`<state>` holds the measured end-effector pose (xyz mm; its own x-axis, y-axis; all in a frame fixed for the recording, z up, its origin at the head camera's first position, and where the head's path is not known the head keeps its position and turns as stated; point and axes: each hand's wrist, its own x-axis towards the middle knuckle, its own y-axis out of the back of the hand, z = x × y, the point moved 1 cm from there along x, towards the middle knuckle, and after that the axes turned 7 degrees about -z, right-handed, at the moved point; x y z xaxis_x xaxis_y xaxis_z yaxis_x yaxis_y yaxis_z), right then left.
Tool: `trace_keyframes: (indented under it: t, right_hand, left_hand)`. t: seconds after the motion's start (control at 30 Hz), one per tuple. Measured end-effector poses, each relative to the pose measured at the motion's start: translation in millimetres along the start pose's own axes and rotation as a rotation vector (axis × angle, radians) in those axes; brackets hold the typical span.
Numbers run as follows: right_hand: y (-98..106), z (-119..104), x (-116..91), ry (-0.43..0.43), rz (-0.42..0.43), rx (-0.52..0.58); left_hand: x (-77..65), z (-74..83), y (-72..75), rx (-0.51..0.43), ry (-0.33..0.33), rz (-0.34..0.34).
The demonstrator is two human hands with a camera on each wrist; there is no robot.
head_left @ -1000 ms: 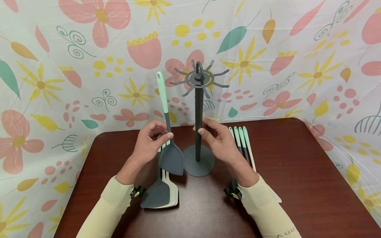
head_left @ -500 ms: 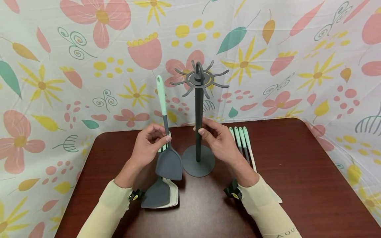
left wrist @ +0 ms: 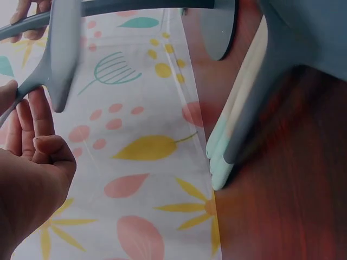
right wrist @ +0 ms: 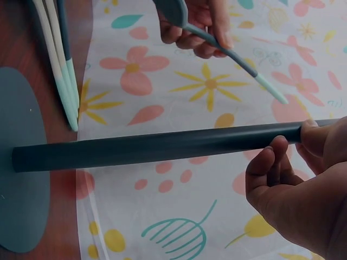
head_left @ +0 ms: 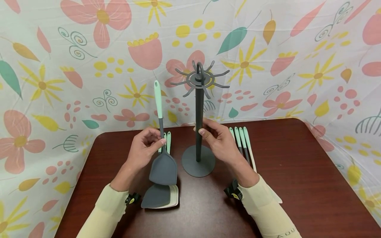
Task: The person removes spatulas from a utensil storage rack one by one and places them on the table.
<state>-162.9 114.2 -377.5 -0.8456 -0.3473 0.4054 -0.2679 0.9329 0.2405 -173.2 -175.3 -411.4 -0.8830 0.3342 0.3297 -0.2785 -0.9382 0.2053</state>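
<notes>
My left hand [head_left: 143, 148] pinches the neck of a grey spatula [head_left: 163, 169], its mint handle pointing up and its wide blade hanging down. Below that blade lies a stack with another grey spatula [head_left: 156, 195] on top and cream turners [head_left: 174, 195] under it; their mint handles lie partly behind my left hand. With thumb and fingers, my right hand [head_left: 218, 140] grips the dark post of a utensil stand [head_left: 199, 115]. The stand is upright on a round base, topped by a ring of hooks that bear nothing. In the right wrist view, the post [right wrist: 162, 149] runs into the fingers.
Several more mint-handled utensils [head_left: 241, 140] lie to the right of the stand, partly hidden by my right forearm. The dark wooden table [head_left: 312, 172] ends at a floral cloth [head_left: 268, 39] behind it.
The left hand has moved left and down with the spatula, away from the stand, bringing the blade over the stack. My right hand keeps its grip on the post.
</notes>
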Motion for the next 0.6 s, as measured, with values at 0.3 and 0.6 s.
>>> trace_keyframes:
  t: [0.3,0.6]
  right_hand:
    - [-0.7,1.2,-0.8,0.0,-0.004,0.015]
    - [-0.2,-0.3,0.0,-0.007,-0.003,0.002]
  left_hand:
    - [-7.9,-5.8,4.7,0.027,0.037,0.031]
    - [-15.7,-14.5,7.9,0.041,0.122,0.025]
